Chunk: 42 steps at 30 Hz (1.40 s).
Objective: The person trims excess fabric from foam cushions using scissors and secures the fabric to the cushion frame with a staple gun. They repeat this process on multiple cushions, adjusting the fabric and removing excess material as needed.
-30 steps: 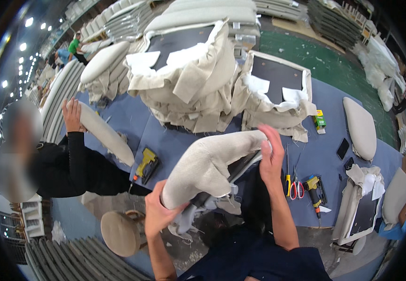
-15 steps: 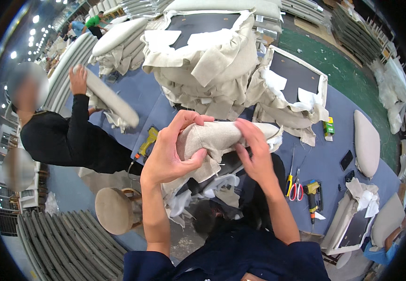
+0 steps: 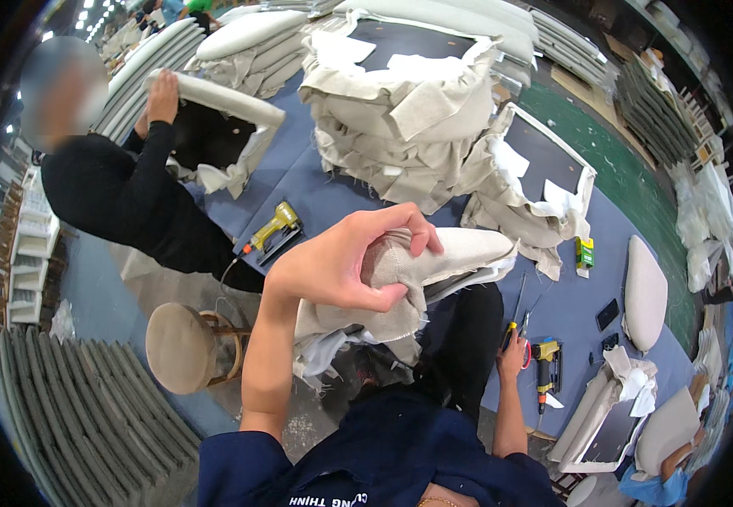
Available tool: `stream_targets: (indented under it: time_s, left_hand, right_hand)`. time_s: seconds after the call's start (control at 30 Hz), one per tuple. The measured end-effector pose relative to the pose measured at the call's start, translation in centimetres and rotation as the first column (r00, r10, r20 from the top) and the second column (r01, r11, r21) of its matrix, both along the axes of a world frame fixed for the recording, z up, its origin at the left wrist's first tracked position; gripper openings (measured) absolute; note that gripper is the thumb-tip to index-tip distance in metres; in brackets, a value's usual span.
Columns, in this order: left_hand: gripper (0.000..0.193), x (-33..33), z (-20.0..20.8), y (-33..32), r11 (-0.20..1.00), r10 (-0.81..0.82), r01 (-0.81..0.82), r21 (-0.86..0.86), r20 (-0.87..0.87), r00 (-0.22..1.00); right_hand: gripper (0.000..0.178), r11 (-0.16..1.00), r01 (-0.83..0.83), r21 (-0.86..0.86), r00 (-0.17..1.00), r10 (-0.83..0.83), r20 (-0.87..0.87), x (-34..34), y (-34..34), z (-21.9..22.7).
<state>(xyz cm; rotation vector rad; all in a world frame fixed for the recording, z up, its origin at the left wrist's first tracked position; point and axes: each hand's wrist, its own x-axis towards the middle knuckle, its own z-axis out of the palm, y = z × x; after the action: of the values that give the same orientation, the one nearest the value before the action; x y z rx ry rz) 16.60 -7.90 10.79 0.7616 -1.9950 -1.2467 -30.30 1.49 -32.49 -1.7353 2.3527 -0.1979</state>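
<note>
My left hand (image 3: 354, 266) grips the rounded corner of a beige fabric-covered seat cushion (image 3: 464, 245), fingers over the top and thumb pressing the near side. Loose fabric and white padding hang below it. Off to the right, my right hand (image 3: 512, 359) is down on the table, its fingers round the handle of a yellow-handled screwdriver (image 3: 513, 327) with a long thin shaft. Red-handled scissors (image 3: 526, 356) lie right beside these fingers, partly hidden by them. A yellow and black staple gun (image 3: 545, 363) rests just right of the scissors.
Unfinished cushions (image 3: 400, 110) are piled ahead on the blue table (image 3: 595, 253). Another staple gun (image 3: 275, 228) lies left, near a co-worker in black (image 3: 121, 203) holding a cushion. A phone (image 3: 608, 314), a small green-yellow box (image 3: 585, 253) and a finished pad (image 3: 645, 291) lie right. A round stool (image 3: 182, 348) stands left.
My right hand has let go of the cushion and gone down right to the screwdriver. My left hand still holds the cushion corner. The co-worker has turned their cushion, showing its dark underside.
</note>
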Motion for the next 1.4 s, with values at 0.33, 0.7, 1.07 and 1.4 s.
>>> stream_targets:
  time_s: [0.33,0.7,1.07,1.4]
  left_hand:
    - [0.03,-3.0,-1.4,-4.6,0.998,-0.018,0.029,0.063,-0.162,0.987]
    - [0.033,-2.5,-1.4,-5.6,0.989,0.054,-0.036,0.144,-0.124,0.991]
    - [0.035,-3.9,-1.7,-6.4,0.999,0.01,-0.006,0.034,-0.113,0.994]
    - [0.033,-3.9,-1.2,-5.3,0.995,0.025,-0.013,0.1,-0.128,0.991]
  right_hand:
    - [0.038,0.989,0.029,0.146,0.972,0.006,-0.236,-1.8,-4.0,-1.3]
    - [0.032,0.974,0.223,0.047,0.398,-0.135,0.907,3.4,-2.1,12.5]
    - [0.035,0.833,-0.033,-0.552,0.744,0.389,0.543,11.2,1.7,30.9]
    - [0.033,0.724,-0.213,-0.656,0.756,0.548,0.358,10.3,0.9,32.5]
